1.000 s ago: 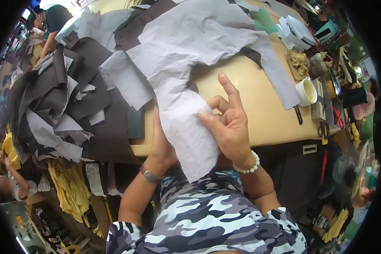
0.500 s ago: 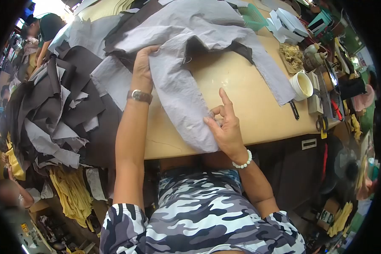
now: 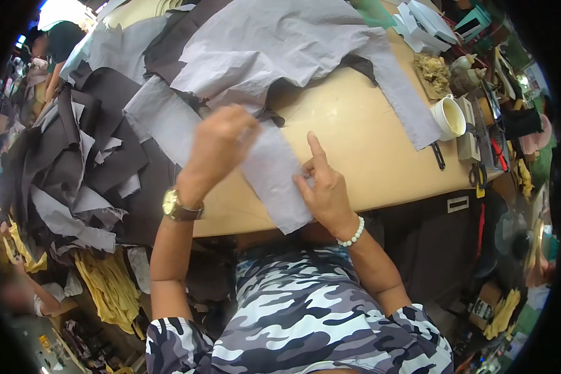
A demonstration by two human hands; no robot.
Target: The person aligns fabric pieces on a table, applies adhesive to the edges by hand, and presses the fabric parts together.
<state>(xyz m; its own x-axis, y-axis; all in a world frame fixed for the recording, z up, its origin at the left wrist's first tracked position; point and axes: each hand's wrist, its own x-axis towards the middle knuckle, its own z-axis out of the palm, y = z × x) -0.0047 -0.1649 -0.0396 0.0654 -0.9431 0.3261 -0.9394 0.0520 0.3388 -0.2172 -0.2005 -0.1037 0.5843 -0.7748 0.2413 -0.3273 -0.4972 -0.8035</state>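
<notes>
A large light-grey fabric piece (image 3: 274, 47) with a dark underside spreads over the table, and one strip of it (image 3: 271, 177) runs down to the front edge. My right hand (image 3: 325, 192), wearing a beaded bracelet, pinches this strip's right edge between thumb and fingers, its index finger stretched out. Over the strip's upper left side is my left hand (image 3: 223, 140), with a watch on the wrist; motion smears its fingers, so their hold on the cloth does not show.
Dark and grey cloth scraps (image 3: 75, 162) pile up on the left. To the right stand a white cup (image 3: 447, 118), a black-handled tool (image 3: 439, 156), scissors (image 3: 478, 176) and a tray of tools (image 3: 487, 134). A green basket (image 3: 373, 12) sits at the back. Another person (image 3: 62, 43) is at far left.
My left hand has come off its earlier grip higher on the fabric, moving down and rotating over the strip. The strip now lies flatter and straighter. My right hand has shifted slightly left.
</notes>
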